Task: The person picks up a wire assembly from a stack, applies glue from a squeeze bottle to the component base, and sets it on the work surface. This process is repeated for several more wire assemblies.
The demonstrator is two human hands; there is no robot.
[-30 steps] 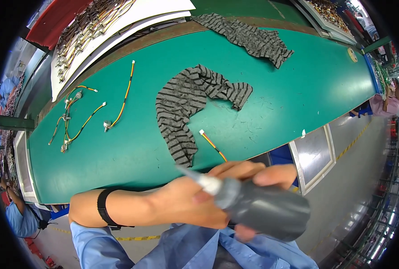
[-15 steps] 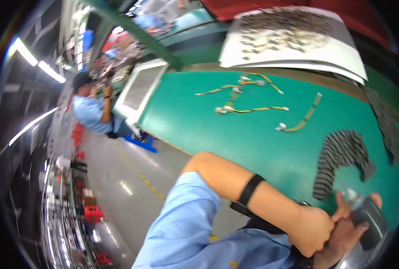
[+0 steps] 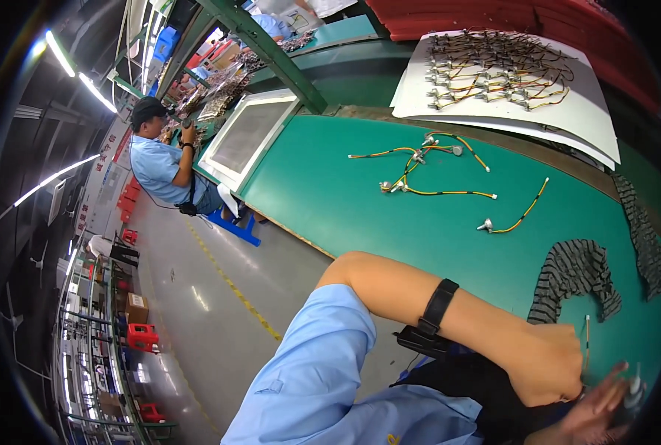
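Note:
My left hand (image 3: 546,363) is closed at the lower right, its back toward me and its fingertips hidden. A thin wired lead (image 3: 586,341) with a white plug stands up from its far side; whatever part is at its lower end is hidden. Beside it, my right hand (image 3: 596,406) is smeared by motion, fingers near a dark bottle (image 3: 632,397) with a pale nozzle. Whether it grips the bottle I cannot tell. On the green table (image 3: 330,200) lie a cluster of small potentiometers with yellow-and-black leads (image 3: 418,156) and a single one (image 3: 486,225) nearer me.
Striped grey cloth (image 3: 568,278) lies beyond my hands, another dark cloth piece (image 3: 642,237) at the right edge. White sheets (image 3: 427,67) at the back hold rows of wired potentiometers. A white-framed screen (image 3: 252,137) and a seated co-worker (image 3: 160,167) are at the left.
The view has shifted and sharpened. The bottle has moved right and down, away from my left hand. The lead with the white plug now shows at my left hand.

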